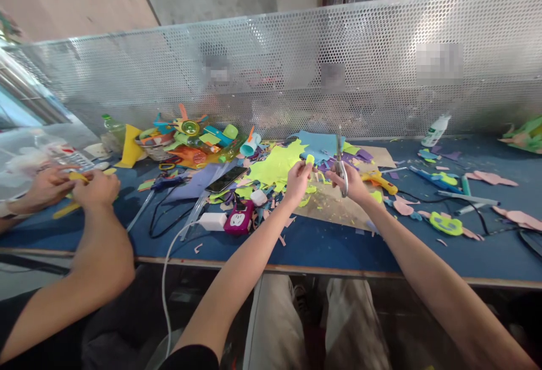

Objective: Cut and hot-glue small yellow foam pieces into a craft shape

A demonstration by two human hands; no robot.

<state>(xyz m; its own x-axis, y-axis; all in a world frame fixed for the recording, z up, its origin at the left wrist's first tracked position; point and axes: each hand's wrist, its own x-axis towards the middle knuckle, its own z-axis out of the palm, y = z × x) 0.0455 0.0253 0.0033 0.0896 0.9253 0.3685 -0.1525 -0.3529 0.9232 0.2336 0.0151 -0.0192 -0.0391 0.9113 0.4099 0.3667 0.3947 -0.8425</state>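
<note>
My left hand (300,179) pinches a small yellow-green cutout (310,159), its material hard to tell, above the littered middle of the table. To its right, my right hand (348,181) is closed around a pair of scissors (340,161) whose blades point up and away from me. The scissors and the cutout are apart. Beneath and behind both hands lie a large yellow-green sheet (277,161) with a ragged edge, a blue sheet (315,145) and a brown sheet (339,206) strewn with scraps.
A yellow glue gun (381,182) lies right of my right hand. Left are a phone (226,179), a magenta power adapter (239,217) and a white cable. A co-worker's hands (95,186) hold yellow strips at far left. A perforated metal panel (271,76) closes the back; a white bottle (436,131) stands there.
</note>
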